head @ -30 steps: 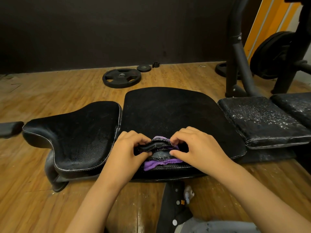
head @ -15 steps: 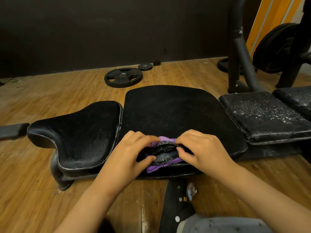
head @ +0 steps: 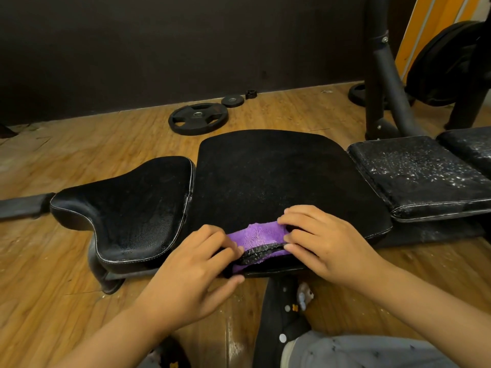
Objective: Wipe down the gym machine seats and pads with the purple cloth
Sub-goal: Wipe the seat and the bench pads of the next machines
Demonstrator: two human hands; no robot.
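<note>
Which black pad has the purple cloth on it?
The wide middle pad, between the curved seat and the speckled rectangular pad; only it bears the purple cloth.

Gym, weight plates (head: 198, 119), padded seat (head: 127, 213)

The purple cloth (head: 261, 233) shows only in part: the left hand (head: 194, 272) and right hand (head: 326, 243) gripping it cover its ends. The rightmost pad (head: 471, 150) and a black bar (head: 24, 205) at left are cut off at the edges. A black object (head: 250, 94) near the wall (head: 159, 49) is too small to identify.
</note>
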